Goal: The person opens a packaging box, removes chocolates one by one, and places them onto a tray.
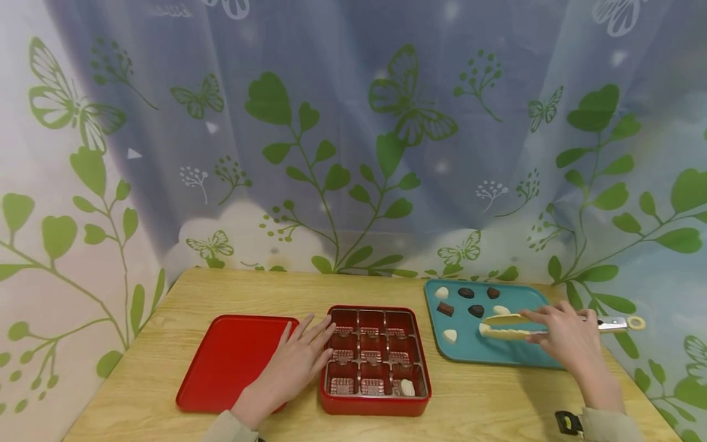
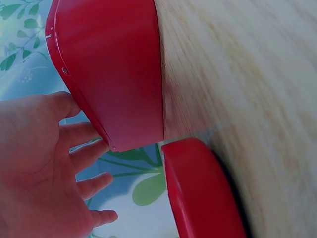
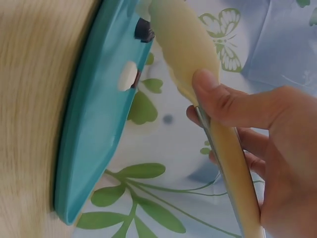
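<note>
A red compartment box [image 1: 375, 362] stands in the middle of the wooden table, with one white chocolate [image 1: 407, 387] in its front right cell. My left hand [image 1: 298, 362] lies flat with straight fingers against the box's left wall [image 2: 119, 79]. A red lid [image 1: 229, 359] lies under and left of that hand. My right hand [image 1: 569, 337] grips cream tongs [image 1: 510, 327] over a teal tray [image 1: 469, 353] that carries several dark and white chocolates. In the right wrist view the thumb presses on the tongs [image 3: 198, 64] above the tray edge [image 3: 94, 124].
A curtain with green leaves and butterflies hangs close behind the table. The tongs' metal handle with a ring [image 1: 635, 322] sticks out to the right past the tray. Bare wood [image 1: 248, 291] lies behind the lid and box.
</note>
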Demonstrator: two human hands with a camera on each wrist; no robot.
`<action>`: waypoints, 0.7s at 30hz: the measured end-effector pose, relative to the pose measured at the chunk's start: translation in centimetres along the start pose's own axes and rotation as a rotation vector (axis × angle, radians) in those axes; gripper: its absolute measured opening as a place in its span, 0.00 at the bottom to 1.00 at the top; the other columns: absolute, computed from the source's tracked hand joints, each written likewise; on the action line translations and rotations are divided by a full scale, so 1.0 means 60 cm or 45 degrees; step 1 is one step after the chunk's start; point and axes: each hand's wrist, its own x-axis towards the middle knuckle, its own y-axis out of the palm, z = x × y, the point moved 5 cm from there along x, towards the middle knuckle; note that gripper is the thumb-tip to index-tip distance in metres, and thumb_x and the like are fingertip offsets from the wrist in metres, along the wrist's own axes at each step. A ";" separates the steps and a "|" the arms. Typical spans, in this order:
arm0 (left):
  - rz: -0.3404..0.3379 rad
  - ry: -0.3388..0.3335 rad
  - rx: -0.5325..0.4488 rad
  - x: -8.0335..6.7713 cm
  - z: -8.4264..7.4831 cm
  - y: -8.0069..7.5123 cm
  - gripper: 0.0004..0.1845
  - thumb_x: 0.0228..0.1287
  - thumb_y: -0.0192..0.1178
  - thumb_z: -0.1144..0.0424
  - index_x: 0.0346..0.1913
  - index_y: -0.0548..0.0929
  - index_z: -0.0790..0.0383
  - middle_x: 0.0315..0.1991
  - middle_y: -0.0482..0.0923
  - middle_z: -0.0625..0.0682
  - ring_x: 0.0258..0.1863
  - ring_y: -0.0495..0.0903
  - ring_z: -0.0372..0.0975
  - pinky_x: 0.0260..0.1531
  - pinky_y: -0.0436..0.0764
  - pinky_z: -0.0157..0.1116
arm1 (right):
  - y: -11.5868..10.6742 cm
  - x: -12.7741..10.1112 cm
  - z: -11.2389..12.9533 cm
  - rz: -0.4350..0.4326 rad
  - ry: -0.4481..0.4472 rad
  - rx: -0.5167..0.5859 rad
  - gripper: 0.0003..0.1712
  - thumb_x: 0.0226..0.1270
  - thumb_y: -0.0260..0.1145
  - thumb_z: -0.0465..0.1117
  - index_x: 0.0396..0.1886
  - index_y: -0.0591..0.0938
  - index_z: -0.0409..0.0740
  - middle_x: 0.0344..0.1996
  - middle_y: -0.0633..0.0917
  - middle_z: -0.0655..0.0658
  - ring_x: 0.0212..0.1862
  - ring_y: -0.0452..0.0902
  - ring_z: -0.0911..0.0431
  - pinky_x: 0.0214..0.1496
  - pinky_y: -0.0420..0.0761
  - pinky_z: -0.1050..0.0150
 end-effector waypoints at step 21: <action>0.003 -0.001 0.013 0.000 0.001 0.001 0.26 0.78 0.54 0.53 0.73 0.72 0.60 0.75 0.66 0.53 0.77 0.56 0.57 0.71 0.53 0.67 | -0.021 -0.003 0.014 -0.067 -0.038 -0.004 0.36 0.48 0.82 0.47 0.62 0.84 0.53 0.52 0.86 0.40 0.53 0.73 0.39 0.52 0.62 0.31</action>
